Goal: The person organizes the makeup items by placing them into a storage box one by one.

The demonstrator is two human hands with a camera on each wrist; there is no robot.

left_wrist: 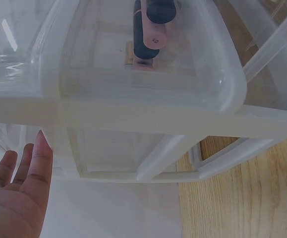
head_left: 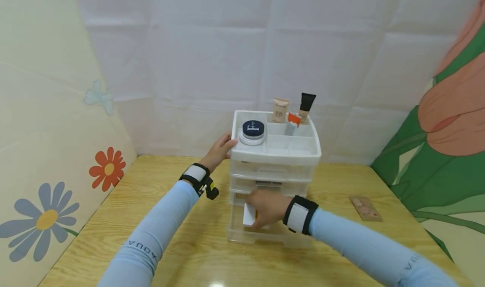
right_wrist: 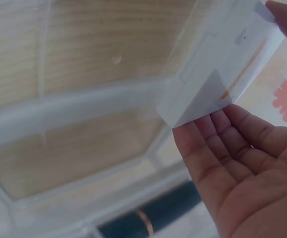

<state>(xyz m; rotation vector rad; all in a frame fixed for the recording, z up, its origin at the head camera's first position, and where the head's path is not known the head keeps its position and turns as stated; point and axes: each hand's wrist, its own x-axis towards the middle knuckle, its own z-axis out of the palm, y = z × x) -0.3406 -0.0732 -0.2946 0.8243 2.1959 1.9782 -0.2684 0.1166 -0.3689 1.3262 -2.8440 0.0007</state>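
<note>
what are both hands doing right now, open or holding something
Left hand: open, fingers straight against the side of the drawer organizer.
Right hand: holding a white packet at the open bottom drawer.

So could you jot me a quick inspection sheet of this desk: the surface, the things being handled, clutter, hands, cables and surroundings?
Surface: wooden table, light grain.
Job's things: clear plastic drawer unit standing on the table, bottom drawer pulled out; white packet held over it.
Clutter: round jar, two tubes and a small orange-capped item in the top tray; flat brown card lying on the table to the right.
Hands: left hand rests with straight fingers against the unit's top left side; right hand pinches the white packet.
Cables: nothing seen.
Surroundings: white cloth backdrop, flower-painted panels on both sides.
</note>
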